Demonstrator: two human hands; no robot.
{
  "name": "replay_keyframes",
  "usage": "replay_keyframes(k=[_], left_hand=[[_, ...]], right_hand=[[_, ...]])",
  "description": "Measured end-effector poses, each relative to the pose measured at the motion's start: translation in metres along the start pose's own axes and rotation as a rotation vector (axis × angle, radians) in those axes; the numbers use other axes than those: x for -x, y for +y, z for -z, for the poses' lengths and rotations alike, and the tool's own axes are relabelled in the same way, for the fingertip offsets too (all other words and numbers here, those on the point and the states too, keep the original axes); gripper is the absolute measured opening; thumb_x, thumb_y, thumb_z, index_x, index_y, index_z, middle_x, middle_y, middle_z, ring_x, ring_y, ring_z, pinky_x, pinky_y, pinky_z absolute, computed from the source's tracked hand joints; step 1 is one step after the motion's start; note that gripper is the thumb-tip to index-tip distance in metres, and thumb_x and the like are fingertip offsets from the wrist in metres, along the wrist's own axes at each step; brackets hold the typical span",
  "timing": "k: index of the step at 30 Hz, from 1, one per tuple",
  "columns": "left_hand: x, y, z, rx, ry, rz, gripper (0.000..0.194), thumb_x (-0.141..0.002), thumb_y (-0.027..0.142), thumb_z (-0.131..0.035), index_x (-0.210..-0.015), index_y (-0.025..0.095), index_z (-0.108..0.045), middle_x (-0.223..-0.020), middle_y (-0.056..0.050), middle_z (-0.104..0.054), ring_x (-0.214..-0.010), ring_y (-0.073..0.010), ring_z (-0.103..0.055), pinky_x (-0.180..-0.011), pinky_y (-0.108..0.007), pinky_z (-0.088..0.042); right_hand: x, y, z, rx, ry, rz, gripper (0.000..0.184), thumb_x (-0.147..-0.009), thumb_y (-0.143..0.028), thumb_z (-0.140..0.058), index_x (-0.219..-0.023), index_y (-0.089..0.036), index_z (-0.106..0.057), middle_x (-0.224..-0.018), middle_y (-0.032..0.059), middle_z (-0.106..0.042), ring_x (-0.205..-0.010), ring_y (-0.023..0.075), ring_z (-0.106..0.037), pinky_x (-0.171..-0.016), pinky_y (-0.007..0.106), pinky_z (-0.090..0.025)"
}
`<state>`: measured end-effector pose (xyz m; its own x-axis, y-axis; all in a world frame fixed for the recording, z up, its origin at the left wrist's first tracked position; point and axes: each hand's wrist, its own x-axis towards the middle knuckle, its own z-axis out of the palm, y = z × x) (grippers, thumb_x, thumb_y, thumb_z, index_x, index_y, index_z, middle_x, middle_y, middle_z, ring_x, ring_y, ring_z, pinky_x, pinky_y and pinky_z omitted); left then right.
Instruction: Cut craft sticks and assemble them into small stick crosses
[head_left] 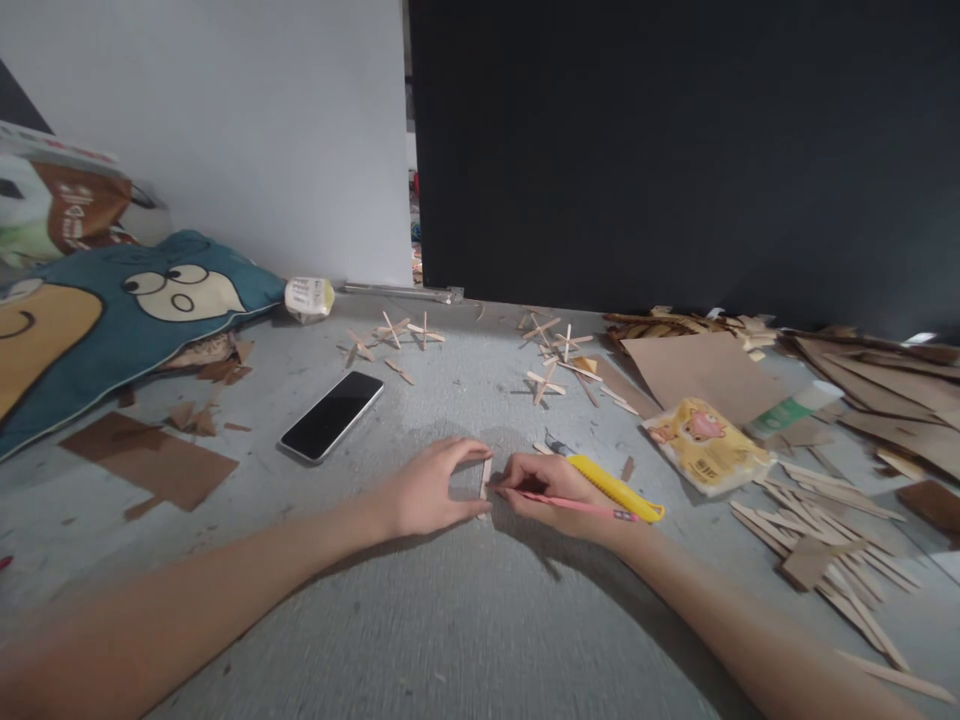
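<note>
My left hand [431, 492] curves round a short wooden craft stick [486, 478], which stands lengthwise between its thumb and forefinger. My right hand [547, 485] is closed on a pink pencil [577, 504]; the pencil's point is at the stick's right side, and whether it touches is too small to tell. Just behind my right hand lies a yellow utility knife [615, 487], partly covered by the fingers. Beyond both hands, small crossed stick pieces stand on the table, among them one at the right [545, 383] and one at the left [425, 332].
A phone [332, 416] lies left of my hands. Loose craft sticks [832, 560], a yellow wipes packet [705, 445] and a glue tube [796, 410] are on the right. Brown board [150, 460] and a blue cushion [135, 320] occupy the left; a black panel [675, 150] stands behind.
</note>
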<state>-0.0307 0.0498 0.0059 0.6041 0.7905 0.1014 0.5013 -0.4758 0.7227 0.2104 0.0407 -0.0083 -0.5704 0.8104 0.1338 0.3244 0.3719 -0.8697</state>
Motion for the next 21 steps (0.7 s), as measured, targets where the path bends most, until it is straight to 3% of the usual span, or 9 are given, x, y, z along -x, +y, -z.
replay_keyframes(k=[21], left_hand=[[-0.0004,0.0043,0.0021,0.006,-0.008,0.009,0.055,-0.083,0.034,-0.079,-0.134,0.025,-0.058,-0.144,-0.011,-0.063,-0.137,-0.0298,-0.058,-0.117,-0.048,-0.044]], right_hand=[[-0.0013,-0.0036,-0.0008,-0.024,0.023,-0.046,0.018,-0.09,-0.029,-0.061,-0.075,-0.021,-0.055,-0.066,-0.0034,-0.056,-0.058,0.0103,-0.044,-0.054,0.023,-0.034]])
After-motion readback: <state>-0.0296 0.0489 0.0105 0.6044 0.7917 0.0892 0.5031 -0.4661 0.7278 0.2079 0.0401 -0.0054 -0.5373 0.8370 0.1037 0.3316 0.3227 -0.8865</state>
